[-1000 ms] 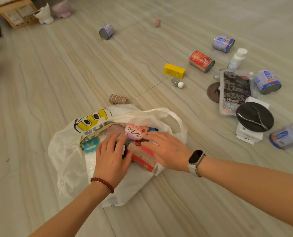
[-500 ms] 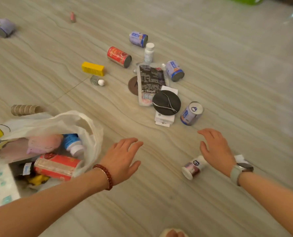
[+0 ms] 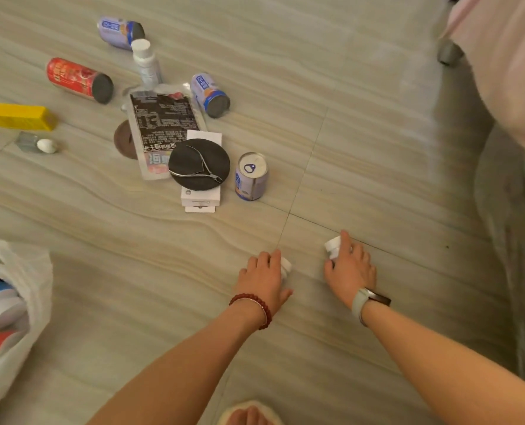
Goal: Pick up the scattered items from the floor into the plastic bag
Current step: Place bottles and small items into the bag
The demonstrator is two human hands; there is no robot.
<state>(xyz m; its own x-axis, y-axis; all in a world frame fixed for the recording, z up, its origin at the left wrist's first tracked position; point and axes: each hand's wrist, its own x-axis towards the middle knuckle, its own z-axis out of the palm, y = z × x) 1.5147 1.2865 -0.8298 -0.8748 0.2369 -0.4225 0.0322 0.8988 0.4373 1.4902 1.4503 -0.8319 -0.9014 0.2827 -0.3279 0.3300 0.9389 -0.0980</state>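
Both hands have left the plastic bag (image 3: 25,271) and swung over to the floor on my right, so the stuffing part is done for that batch and I'm onto the next grab. A second ago they were both buried in the bag mouth; now the bag sits way off at the left edge with a blue-capped thing and a red carton showing inside.

My left hand (image 3: 264,279) is down over a small white-capped bottle (image 3: 285,265), fingers curled across the top of it (most of the bottle is hidden under my palm, so I can't swear how solid the grip is). My right hand (image 3: 348,266) is curled around a little white jar (image 3: 332,247) just beside it, with the jar poking out past my fingertips. Both are still on the floor (image 3: 378,148), not lifted yet.

So that's two items per trip, which should speed things up. Plenty left though: the pile further out has a standing can (image 3: 250,176), a black disc (image 3: 199,164) with nippers (image 3: 204,173) on it sitting on a white box (image 3: 200,199), a flat pouch (image 3: 163,124), a red can (image 3: 78,79), a yellow box (image 3: 20,116) and a couple more cans. I'd guess I'm about halfway. Next is carrying these two back left to the bag without fumbling the smaller one.
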